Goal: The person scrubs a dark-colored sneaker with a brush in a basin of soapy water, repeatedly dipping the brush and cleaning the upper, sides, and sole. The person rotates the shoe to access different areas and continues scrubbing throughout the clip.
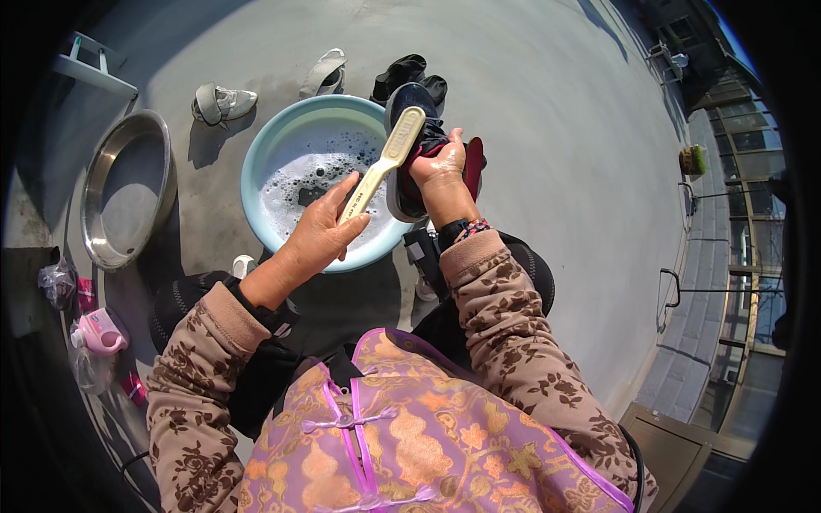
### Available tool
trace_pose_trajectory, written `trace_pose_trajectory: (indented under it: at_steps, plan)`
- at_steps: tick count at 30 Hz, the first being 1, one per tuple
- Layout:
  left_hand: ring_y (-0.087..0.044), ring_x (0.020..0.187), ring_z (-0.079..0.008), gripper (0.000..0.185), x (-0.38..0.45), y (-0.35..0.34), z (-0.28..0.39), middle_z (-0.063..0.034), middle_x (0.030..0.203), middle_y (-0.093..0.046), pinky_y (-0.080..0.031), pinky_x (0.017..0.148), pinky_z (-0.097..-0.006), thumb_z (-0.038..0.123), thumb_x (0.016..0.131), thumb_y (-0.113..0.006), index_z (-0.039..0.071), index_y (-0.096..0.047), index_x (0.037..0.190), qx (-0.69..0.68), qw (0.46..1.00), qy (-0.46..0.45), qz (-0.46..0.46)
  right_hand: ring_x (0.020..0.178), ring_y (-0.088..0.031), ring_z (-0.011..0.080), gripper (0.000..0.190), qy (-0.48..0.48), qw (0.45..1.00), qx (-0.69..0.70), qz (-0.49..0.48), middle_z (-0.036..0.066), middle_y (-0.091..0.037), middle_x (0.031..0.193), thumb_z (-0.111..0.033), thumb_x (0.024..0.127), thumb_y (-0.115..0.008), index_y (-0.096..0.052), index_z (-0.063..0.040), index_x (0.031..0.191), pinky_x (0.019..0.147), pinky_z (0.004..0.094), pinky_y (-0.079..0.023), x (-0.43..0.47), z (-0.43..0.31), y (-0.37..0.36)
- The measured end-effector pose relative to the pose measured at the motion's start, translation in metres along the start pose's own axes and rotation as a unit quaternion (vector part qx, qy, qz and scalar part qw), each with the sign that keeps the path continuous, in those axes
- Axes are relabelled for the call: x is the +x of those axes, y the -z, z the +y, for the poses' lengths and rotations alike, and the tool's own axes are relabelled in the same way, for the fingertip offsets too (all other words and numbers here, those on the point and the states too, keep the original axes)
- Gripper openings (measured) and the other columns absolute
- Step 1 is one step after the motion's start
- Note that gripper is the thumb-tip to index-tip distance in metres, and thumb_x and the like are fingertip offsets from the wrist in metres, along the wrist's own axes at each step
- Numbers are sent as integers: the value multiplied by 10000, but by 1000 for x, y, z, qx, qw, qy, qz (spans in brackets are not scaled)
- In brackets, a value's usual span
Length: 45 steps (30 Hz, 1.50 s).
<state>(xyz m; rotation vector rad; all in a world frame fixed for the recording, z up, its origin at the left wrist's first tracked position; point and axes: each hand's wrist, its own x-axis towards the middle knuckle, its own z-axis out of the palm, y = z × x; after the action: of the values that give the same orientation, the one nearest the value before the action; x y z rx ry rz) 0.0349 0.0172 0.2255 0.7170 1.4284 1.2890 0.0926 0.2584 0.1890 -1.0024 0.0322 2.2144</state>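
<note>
My left hand [316,232] grips the handle of a cream plastic scrubbing brush [385,168], whose head lies against a dark blue shoe [410,99]; its bristles are hidden. My right hand [442,168] is partly inside the opening of that shoe and holds it up at the right rim of a light blue plastic basin [251,192]. Soapy water with white suds [288,173] fills much of the basin, and something dark shows among the suds. A red insole or shoe tongue [473,168] sticks out just right of my right hand.
Left of the basin stands a metal basin [168,154]. Beyond it are a grey-white shoe [224,104], another pale shoe [324,74] and black footwear [401,74]. A pink plastic jug [102,330] and clear plastic bags [56,280] lie at the far left. A white stool [96,75] is at upper left.
</note>
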Motion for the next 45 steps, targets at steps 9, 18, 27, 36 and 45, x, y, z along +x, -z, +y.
trace_pose_trajectory:
  at_steps: [9,18,27,36,45]
  plan:
    - [-553,1150,-313,511,52,54,-40,-233,1273,-537,-406,971,-343,117,896,-508,-15,-387,1374,251,944,-80,197,1174,-523,328,605,-77,997,2,-25,137,-554,1281,-534,966,-325,-520,-47,1267,1041,487,-376,-22,73,83]
    - [-603,987,-388,470,13,62,-123,-255,1042,-629,-460,862,-425,127,834,-525,8,-488,1288,370,917,91,113,1199,-512,273,642,-11,987,11,159,111,-505,1350,-562,949,-358,-459,-59,1335,1055,412,-365,4,89,174]
    - [-571,1089,-367,485,9,41,-166,-232,1160,-600,-442,931,-410,129,840,-560,34,-478,1308,409,895,172,41,1179,-508,257,659,-27,988,24,148,84,-507,1340,-592,899,-468,-444,-102,1339,1029,412,-382,7,92,181]
    - [-604,1044,-337,468,46,94,-169,-212,1145,-617,-458,880,-383,128,855,-527,29,-484,1310,322,895,154,269,1208,-489,256,705,-40,990,30,128,92,-485,1363,-608,883,-484,-417,-91,1358,1049,413,-358,-5,88,176]
    - [-588,1088,-319,467,30,46,-206,-214,1169,-609,-449,920,-366,129,859,-558,18,-487,1307,342,927,131,75,1224,-467,269,737,-42,990,42,126,100,-463,1380,-611,875,-497,-387,-84,1378,1056,422,-348,-8,87,171]
